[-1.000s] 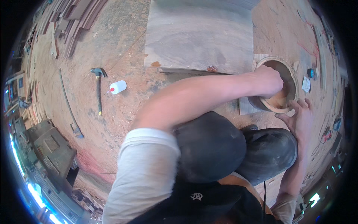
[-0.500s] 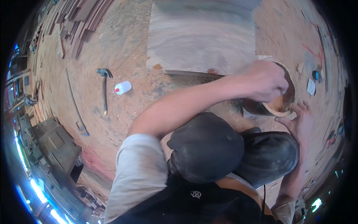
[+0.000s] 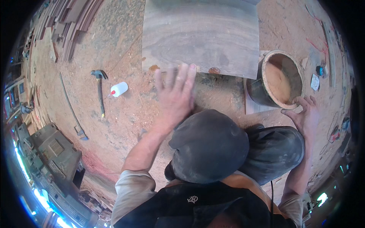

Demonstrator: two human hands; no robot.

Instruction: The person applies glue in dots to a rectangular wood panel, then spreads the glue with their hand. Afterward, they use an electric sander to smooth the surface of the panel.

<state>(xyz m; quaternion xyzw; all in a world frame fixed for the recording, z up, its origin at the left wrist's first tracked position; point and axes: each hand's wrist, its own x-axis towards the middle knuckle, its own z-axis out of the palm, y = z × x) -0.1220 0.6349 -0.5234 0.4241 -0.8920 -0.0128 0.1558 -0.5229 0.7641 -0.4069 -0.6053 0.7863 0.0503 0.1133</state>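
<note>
A dark bucket (image 3: 258,90) with a pale, crusted rim stands tilted at the right, fine orange-brown powder (image 3: 277,80) inside it. My right hand (image 3: 306,114) grips its near rim, thumb outside and fingers at the edge. My left hand (image 3: 175,93), slightly blurred, is open with its fingers apart and holds nothing I can see. Its fingertips reach the near edge of a greyish wooden board (image 3: 197,41); whether they touch it I cannot tell. Along that edge lie a brown smear (image 3: 154,68) and a reddish-brown patch (image 3: 214,70).
To the left on the dusty floor lie a claw hammer (image 3: 100,91), a white bottle with a red tip (image 3: 119,89) and a long bar clamp (image 3: 72,108). Stacked wood strips (image 3: 72,26) are at the far left, a grey-green machine case (image 3: 57,152) at the near left.
My left hand has come out of the bucket and swung left to the board's near edge, its fingers now spread. My right hand still holds the bucket's rim.
</note>
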